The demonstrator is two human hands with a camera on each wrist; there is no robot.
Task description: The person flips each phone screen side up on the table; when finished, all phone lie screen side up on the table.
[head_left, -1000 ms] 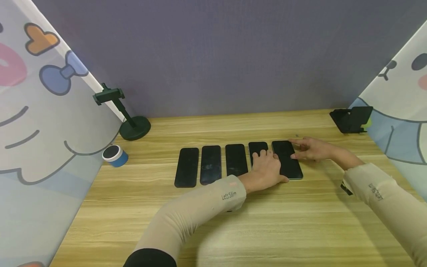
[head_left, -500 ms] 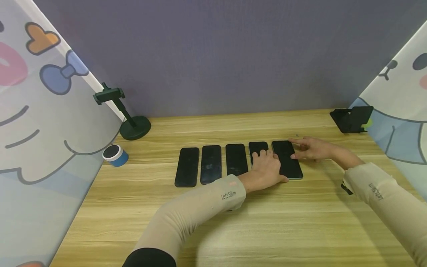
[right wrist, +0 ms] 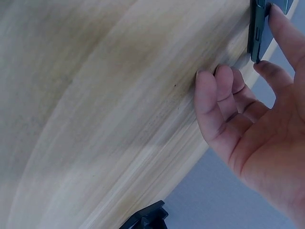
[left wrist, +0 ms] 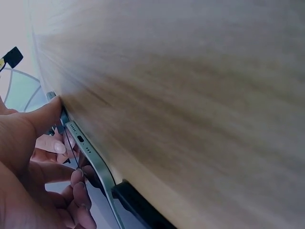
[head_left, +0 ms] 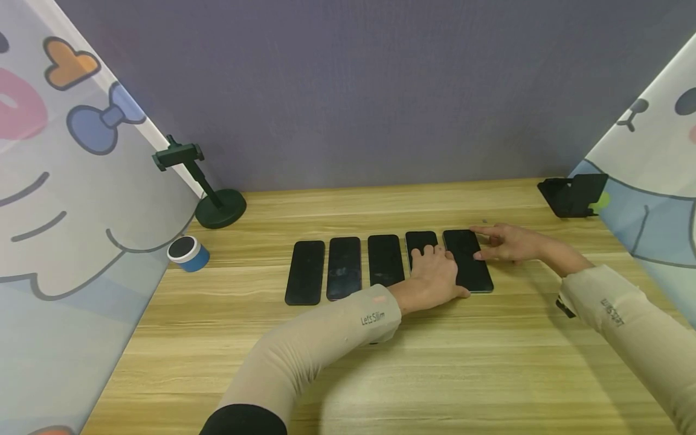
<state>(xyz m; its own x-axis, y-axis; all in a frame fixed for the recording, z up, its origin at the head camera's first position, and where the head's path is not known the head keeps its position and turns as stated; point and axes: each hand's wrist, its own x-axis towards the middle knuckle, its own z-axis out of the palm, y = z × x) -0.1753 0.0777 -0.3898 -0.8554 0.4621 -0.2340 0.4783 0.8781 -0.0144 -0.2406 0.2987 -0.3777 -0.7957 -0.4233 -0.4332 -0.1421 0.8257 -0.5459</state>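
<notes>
Several dark phones lie face up in a row in the head view, the leftmost phone [head_left: 305,273] at one end and the rightmost phone [head_left: 473,269] at the other. My left hand [head_left: 432,279] reaches over the fourth phone [head_left: 420,240], hiding most of it. Its thumb touches the near edge of the rightmost phone. In the left wrist view, a pale-edged phone [left wrist: 93,160] shows its charging port beneath the fingers. My right hand [head_left: 510,243] touches the rightmost phone's far right corner and right side with index finger and thumb; the right wrist view shows its other fingers bent on the table.
A dark green stand [head_left: 220,208] rises at the back left. In front of it sits a blue-and-white tub [head_left: 188,254] with a dark top. A black folding stand [head_left: 573,194] is at the back right. A grey panel [head_left: 348,96] borders the wooden table's [head_left: 462,374] far edge.
</notes>
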